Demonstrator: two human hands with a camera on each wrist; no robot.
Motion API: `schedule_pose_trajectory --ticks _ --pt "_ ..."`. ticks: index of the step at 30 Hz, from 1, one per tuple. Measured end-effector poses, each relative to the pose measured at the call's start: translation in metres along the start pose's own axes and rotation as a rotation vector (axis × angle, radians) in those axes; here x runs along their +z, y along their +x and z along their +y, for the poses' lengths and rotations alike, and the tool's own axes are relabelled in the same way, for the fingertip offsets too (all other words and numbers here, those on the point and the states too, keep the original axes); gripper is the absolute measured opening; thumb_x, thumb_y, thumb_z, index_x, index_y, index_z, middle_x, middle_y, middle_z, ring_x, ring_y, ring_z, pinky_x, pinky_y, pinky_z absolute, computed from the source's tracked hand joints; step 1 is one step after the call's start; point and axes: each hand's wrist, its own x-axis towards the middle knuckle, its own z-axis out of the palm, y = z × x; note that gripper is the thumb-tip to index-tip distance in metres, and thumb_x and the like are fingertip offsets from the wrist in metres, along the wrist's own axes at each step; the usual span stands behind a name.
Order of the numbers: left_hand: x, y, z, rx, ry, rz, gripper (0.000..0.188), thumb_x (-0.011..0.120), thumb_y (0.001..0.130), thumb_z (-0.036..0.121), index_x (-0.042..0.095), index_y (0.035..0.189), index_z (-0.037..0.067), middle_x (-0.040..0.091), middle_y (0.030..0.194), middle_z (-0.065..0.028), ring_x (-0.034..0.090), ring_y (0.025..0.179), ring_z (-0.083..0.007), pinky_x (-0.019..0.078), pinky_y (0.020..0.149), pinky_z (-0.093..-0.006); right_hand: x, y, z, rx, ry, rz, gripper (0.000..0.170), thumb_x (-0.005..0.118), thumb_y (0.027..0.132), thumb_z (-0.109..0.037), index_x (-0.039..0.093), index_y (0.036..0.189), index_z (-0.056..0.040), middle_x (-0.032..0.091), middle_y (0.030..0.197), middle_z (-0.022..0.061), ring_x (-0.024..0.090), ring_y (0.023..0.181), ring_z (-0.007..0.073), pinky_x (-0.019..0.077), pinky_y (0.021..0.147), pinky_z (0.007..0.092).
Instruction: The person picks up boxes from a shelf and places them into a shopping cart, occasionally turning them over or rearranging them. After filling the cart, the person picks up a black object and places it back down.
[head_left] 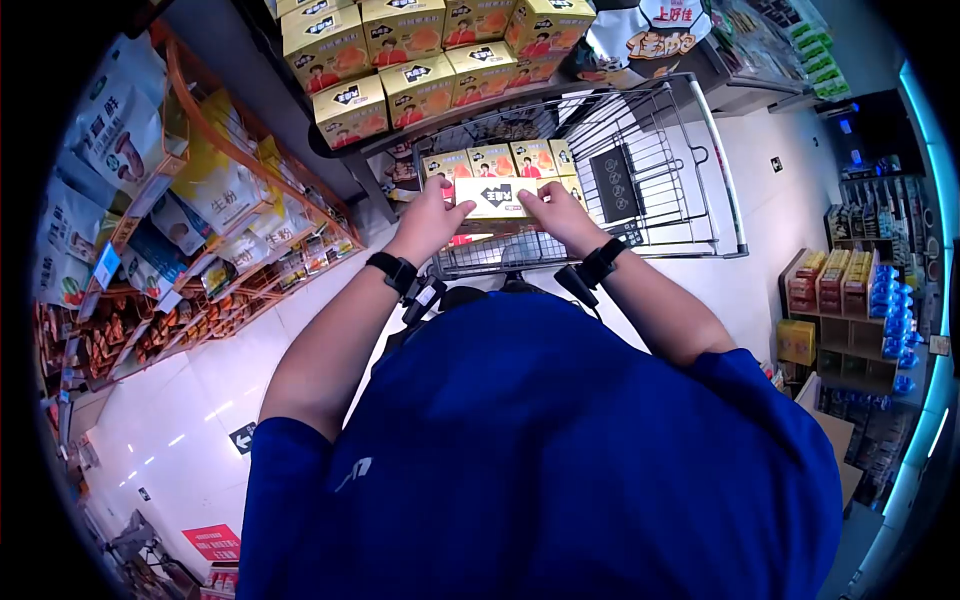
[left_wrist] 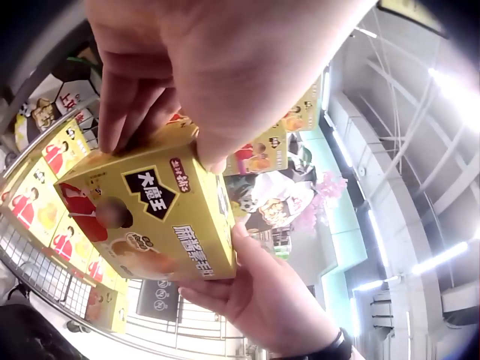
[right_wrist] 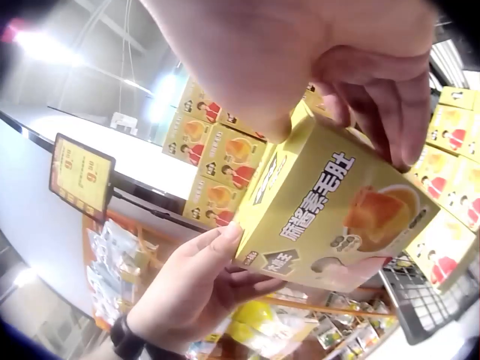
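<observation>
Between my two hands is a yellow snack box (head_left: 488, 199) with dark Chinese lettering and a picture of a person in red. My left hand (head_left: 428, 222) grips its left end, thumb on the top face and fingers down the side. At the other end my right hand (head_left: 562, 216) holds it the same way, as the right wrist view shows from close by on the box (right_wrist: 337, 202). Just beyond, several matching boxes (head_left: 491, 160) stand in rows inside the wire shopping cart (head_left: 690, 160). The held box overlaps part of those rows in the head view.
More of these yellow boxes (head_left: 418, 88) are stacked on a display beyond the cart. Shelves of bagged goods (head_left: 225, 165) run along the left. A black plate (head_left: 613, 184) lies against the cart's mesh. A price sign (right_wrist: 81, 176) stands by the display.
</observation>
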Motion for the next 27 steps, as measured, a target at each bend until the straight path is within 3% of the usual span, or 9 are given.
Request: schedule_pose_trajectory --ticks 4,6,10,14,21,22,24,26,27 --pt "0.015 0.000 -0.017 -0.167 -0.115 -0.240 0.049 0.069 0.088 0.028 0.049 0.125 0.005 0.067 0.095 -0.0187 0.068 0.087 -0.0282 0.0530 0.074 -0.0369 0.007 0.016 0.015 -0.012 -0.132 -0.213 0.059 0.063 0.091 -0.039 0.047 0.128 0.0033 0.065 0.102 0.0221 0.067 0.087 0.0270 0.0542 0.075 0.0360" --pt "0.046 0.008 -0.048 -0.228 -0.004 -0.345 0.047 0.068 0.088 0.026 0.048 0.125 0.005 0.067 0.098 -0.0206 0.068 0.091 -0.0299 0.0532 0.077 -0.0381 0.018 0.029 0.035 0.164 -0.136 -0.358 0.056 0.067 0.091 -0.032 0.048 0.131 0.0014 0.065 0.106 0.0174 0.067 0.086 0.0204 0.0551 0.067 0.0294" --pt "0.103 0.017 -0.085 -0.279 0.121 -0.379 0.054 0.068 0.086 0.028 0.044 0.125 -0.002 0.065 0.105 -0.0240 0.068 0.093 -0.0321 0.0532 0.078 -0.0384 0.036 0.064 0.084 0.076 -0.372 -0.476 0.053 0.068 0.084 -0.028 0.054 0.123 0.0043 0.066 0.106 0.0243 0.068 0.092 0.0281 0.0540 0.075 0.0357" --pt "0.137 0.033 -0.103 -0.567 -0.010 -0.516 0.054 0.066 0.086 0.029 0.043 0.123 -0.004 0.063 0.109 -0.0259 0.066 0.099 -0.0340 0.0521 0.083 -0.0400 0.059 0.107 0.139 0.083 -0.423 -0.643 0.058 0.069 0.082 -0.036 0.055 0.121 0.0045 0.066 0.106 0.0247 0.065 0.096 0.0335 0.0505 0.085 0.0393" --pt "0.194 0.049 -0.158 -0.751 0.003 -0.486 0.054 0.060 0.084 0.023 0.042 0.126 -0.005 0.064 0.111 -0.0238 0.065 0.102 -0.0337 0.0497 0.088 -0.0401 0.092 0.148 0.182 0.198 -0.144 -0.772 0.047 0.067 0.079 -0.039 0.068 0.103 0.0009 0.070 0.094 0.0221 0.068 0.088 0.0325 0.0518 0.079 0.0403" --pt "0.198 0.052 -0.162 -0.808 -0.006 -0.480 0.054 0.060 0.083 0.023 0.042 0.126 -0.005 0.064 0.111 -0.0240 0.065 0.102 -0.0342 0.0495 0.088 -0.0408 0.087 0.158 0.169 0.311 -0.232 -0.891 0.051 0.069 0.081 -0.035 0.058 0.111 0.0046 0.062 0.087 0.0092 0.055 0.073 0.0149 0.0449 0.062 0.0306" --pt "0.207 0.053 -0.176 -0.825 0.028 -0.453 0.054 0.060 0.084 0.023 0.041 0.125 -0.006 0.064 0.109 -0.0241 0.065 0.101 -0.0344 0.0501 0.088 -0.0409 0.132 0.169 0.231 0.423 -0.126 -0.908 0.049 0.068 0.080 -0.040 0.062 0.101 0.0041 0.061 0.084 0.0084 0.054 0.071 0.0133 0.0426 0.059 0.0300" --pt "0.207 0.057 -0.178 -0.930 0.006 -0.390 0.055 0.060 0.085 0.023 0.038 0.126 -0.006 0.064 0.109 -0.0245 0.065 0.101 -0.0353 0.0504 0.088 -0.0403 0.110 0.175 0.182 0.482 -0.113 -1.025 0.039 0.065 0.083 -0.035 0.065 0.095 0.0023 0.056 0.077 0.0039 0.047 0.066 0.0119 0.0398 0.058 0.0292" --pt "0.215 0.050 -0.196 -0.884 -0.033 -0.353 0.057 0.060 0.085 0.024 0.036 0.127 -0.006 0.064 0.109 -0.0252 0.065 0.101 -0.0366 0.0503 0.088 -0.0403 0.135 0.177 0.220 0.442 -0.087 -0.981 0.042 0.060 0.084 -0.040 0.067 0.096 -0.0008 0.062 0.080 0.0113 0.056 0.070 0.0191 0.0450 0.063 0.0343"
